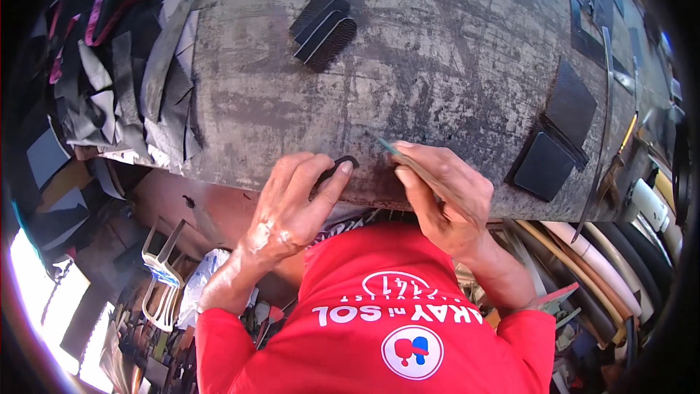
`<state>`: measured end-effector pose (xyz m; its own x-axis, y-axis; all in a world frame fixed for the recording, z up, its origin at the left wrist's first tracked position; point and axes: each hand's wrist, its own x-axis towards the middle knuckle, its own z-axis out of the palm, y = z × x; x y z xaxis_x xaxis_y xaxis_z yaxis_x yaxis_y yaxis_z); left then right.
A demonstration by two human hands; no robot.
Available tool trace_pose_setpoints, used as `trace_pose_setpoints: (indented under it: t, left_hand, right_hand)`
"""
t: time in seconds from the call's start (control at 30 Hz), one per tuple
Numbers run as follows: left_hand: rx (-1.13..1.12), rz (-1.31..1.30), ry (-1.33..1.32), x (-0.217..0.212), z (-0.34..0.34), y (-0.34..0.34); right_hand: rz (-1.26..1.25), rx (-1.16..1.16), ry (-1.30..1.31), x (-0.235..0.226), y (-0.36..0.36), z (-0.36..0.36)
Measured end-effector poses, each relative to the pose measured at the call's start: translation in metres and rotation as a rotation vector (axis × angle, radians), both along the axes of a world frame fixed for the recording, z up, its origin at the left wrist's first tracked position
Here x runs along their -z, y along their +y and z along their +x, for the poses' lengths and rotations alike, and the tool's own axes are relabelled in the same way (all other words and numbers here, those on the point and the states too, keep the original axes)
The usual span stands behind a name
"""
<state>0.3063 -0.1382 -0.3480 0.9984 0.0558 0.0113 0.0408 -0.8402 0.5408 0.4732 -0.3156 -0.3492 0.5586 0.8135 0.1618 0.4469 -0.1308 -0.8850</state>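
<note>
Left hand (292,201) pins a small dark curved piece (337,168) on the tabletop (437,66) near edge, six o'clock. Right hand (445,193) grips a thin blade-like tool (388,147), apparently trimming; steady pressure is needed next. Stacked dark pieces (324,29) lie at twelve o'clock.

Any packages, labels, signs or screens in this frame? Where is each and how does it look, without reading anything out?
Round badge: on the red shirt, bottom centre; white circle with red and blue shapes.
White lettering with an oval outline: on the shirt above the badge.
No packages or screens can be made out.
</note>
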Motion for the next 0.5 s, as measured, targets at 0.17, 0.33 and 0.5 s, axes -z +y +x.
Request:
trace_pose_setpoints:
  t: [0.17, 0.33, 0.5]
  left_hand:
    - [-0.338, -0.034, -0.070, 0.007, -0.004, -0.047]
    - [-0.472, 0.015, -0.078, 0.007, 0.002, -0.070]
    - [-0.471, 0.002, -0.036, 0.002, 0.005, -0.071]
  right_hand:
    - [-0.010, 0.078, -0.041, -0.002, -0.019, -0.033]
    - [0.000, 0.059, -0.105, 0.004, -0.018, -0.052]
    - [-0.007, -0.034, -0.141, 0.009, -0.019, -0.055]
